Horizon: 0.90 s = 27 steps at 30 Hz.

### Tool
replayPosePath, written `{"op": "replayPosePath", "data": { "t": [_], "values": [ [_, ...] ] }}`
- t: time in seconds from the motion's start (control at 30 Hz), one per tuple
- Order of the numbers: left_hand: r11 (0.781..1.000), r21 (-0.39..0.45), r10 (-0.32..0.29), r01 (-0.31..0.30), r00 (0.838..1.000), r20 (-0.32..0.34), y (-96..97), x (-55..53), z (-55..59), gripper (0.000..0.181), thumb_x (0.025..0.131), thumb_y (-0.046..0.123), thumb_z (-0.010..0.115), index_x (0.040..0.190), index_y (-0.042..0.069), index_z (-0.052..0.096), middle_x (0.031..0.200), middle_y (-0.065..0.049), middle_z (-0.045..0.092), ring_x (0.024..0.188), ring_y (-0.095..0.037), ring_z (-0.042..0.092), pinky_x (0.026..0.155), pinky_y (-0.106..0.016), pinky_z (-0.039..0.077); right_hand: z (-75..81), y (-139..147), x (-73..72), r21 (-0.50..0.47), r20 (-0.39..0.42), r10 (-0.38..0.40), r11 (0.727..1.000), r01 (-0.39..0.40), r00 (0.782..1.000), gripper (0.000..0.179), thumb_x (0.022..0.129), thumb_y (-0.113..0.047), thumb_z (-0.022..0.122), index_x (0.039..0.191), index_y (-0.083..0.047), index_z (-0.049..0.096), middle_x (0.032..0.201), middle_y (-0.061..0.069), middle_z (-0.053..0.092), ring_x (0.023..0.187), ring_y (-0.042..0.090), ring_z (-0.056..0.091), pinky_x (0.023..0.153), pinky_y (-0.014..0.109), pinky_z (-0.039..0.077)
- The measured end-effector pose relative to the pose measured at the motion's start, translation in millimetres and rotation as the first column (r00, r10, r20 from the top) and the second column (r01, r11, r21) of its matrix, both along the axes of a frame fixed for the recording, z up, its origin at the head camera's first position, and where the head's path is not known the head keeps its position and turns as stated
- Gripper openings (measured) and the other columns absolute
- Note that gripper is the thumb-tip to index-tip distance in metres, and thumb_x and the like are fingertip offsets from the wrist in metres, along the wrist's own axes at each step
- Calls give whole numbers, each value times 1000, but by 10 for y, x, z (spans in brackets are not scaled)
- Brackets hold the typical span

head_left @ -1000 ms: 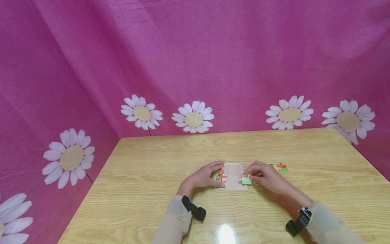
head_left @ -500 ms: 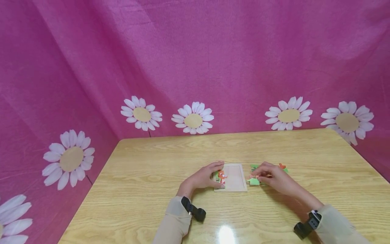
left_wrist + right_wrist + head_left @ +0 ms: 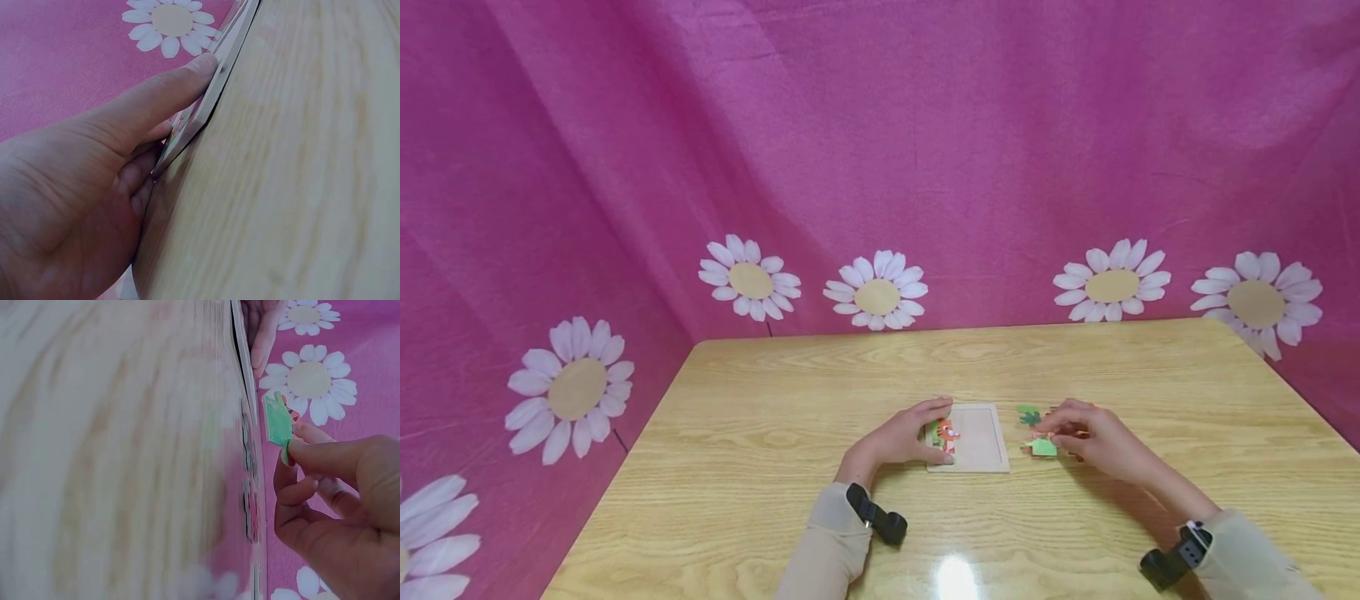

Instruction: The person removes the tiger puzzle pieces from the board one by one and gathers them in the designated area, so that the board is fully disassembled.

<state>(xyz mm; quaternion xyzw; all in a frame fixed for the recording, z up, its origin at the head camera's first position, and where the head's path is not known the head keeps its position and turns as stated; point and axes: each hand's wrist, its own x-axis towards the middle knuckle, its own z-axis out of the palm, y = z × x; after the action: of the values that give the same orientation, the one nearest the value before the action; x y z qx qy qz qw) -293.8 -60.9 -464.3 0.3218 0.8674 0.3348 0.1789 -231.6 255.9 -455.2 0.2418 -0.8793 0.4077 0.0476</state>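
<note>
My left hand (image 3: 904,433) curves round the left side of a light wooden puzzle tray (image 3: 981,437), thumb on its near edge and fingers at the far one. In the left wrist view the thumb (image 3: 203,65) lies on the tray's rim. Orange, green and white puzzle pieces (image 3: 946,432) fill the tray's left strip; the remainder shows bare wood. Right of the tray, my right hand (image 3: 1101,442) pinches a green and orange puzzle piece (image 3: 278,419) between thumb and fingers, above the table in the right wrist view.
A green puzzle piece (image 3: 1028,413) lies just right of the tray. More loose pieces (image 3: 251,515) lie below the right hand, partly hidden by it in the head view. The wooden table (image 3: 820,375) ends at a pink curtain (image 3: 985,167) with daisies.
My right hand has moved right with the pinched piece, from over the tray's right edge to past it, uncovering the green piece on the table. The left hand has stayed put.
</note>
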Motion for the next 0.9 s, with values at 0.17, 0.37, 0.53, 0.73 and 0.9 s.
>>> {"op": "replayPosePath", "data": {
  "t": [0.17,0.37,0.53,0.73,0.9],
  "values": [
    [1000,-2,-1,1,1000,9,2,5,1,83,84,30,78,153,15,34,162,5,27,152,-17,22,125,-39,23,-9,68,12,1,-24,-15,1000,15,1000,20,87,7,65,102,-4,74,95,9,63,64,0,51,52,20,48],
    [1000,-10,-1,1,1000,1,-2,-7,-11,83,84,31,77,153,15,34,163,4,27,152,-18,22,124,-39,24,6,142,30,43,-52,-57,997,59,997,21,85,6,68,99,-8,73,88,0,61,75,-5,50,59,18,47],
    [1000,-8,-5,5,1000,-2,-4,-11,-9,82,85,31,77,153,15,34,163,4,27,152,-17,23,124,-39,23,-9,220,40,46,-62,-62,997,65,996,22,85,7,67,99,-8,73,88,1,61,76,-6,53,62,16,50],
    [1000,-3,0,0,1000,3,-5,-10,-14,83,84,30,77,153,15,34,163,5,27,152,-18,23,124,-40,23,-16,335,66,52,-90,-77,995,81,993,20,85,6,68,99,-7,74,90,2,61,77,-4,54,64,15,50],
    [1000,-4,-2,2,1000,2,-8,-9,-18,82,85,30,77,153,15,34,163,4,27,152,-19,22,124,-41,23,-14,430,81,52,-81,-93,994,98,992,19,86,4,68,100,-6,75,90,2,62,74,-1,51,59,16,46]
  ]
}}
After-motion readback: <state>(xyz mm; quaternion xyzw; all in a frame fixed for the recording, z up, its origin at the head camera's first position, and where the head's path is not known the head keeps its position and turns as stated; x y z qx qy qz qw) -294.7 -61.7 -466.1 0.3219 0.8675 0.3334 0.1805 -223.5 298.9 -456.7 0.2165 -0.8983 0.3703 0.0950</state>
